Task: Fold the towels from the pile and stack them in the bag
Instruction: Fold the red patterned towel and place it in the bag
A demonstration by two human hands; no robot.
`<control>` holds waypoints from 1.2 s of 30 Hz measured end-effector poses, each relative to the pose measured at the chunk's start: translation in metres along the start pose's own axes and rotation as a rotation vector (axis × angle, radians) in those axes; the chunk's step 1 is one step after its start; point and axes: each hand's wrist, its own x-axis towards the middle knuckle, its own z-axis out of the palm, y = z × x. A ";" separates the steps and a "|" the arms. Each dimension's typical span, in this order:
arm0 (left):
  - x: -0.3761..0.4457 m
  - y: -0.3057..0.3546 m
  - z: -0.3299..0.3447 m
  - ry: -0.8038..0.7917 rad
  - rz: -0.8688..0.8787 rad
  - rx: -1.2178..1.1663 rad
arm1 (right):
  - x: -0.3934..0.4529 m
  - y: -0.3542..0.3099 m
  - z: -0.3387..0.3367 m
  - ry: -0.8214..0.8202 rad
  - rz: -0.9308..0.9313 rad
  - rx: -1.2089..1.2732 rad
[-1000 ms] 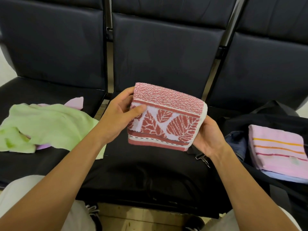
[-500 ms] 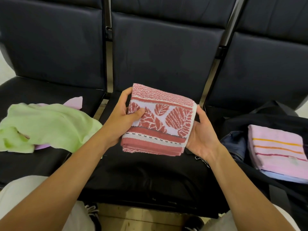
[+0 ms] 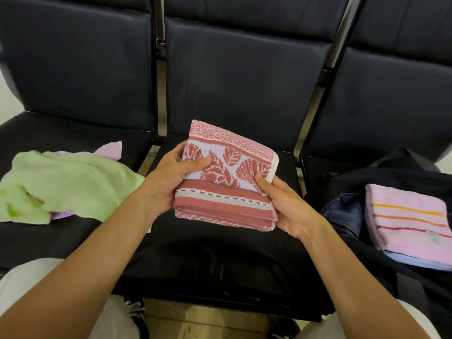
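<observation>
Two loose towels make up the pile out beyond the left hand's outer side: a crumpled green towel point(image 3: 66, 184) lies on the black seat point(image 3: 73, 133), with a lilac towel point(image 3: 110, 150) under it showing at its far edge and again at its near edge. Both lie well apart from the hands.

Next comes the left hand point(image 3: 168, 182), which grips the left edge of a folded red leaf-pattern towel point(image 3: 227, 177), thumb laid across the top face over the leaf band and fingers curled underneath. This towel is held up in the air between the two hands, above the middle seat point(image 3: 220, 253), tilted with its far edge raised. Its stacked folded layers show along the near edge.

On the opposite edge, the right hand point(image 3: 286, 206) grasps the towel's right side, thumb pressed on top near the corner of the leaf band, palm and fingers beneath.

Further out past the right hand sits an open black bag point(image 3: 391, 177) on the neighbouring seat. Inside it lies a folded pink striped towel point(image 3: 411, 223), resting on a pale blue towel point(image 3: 415, 263) whose edge peeks out below. Dark blue fabric point(image 3: 347, 211) shows in the bag just beside that stack, on the side nearer the hand.
</observation>
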 end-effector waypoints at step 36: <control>0.001 -0.040 0.003 0.156 0.099 0.436 | 0.003 0.027 0.007 0.310 -0.239 -0.411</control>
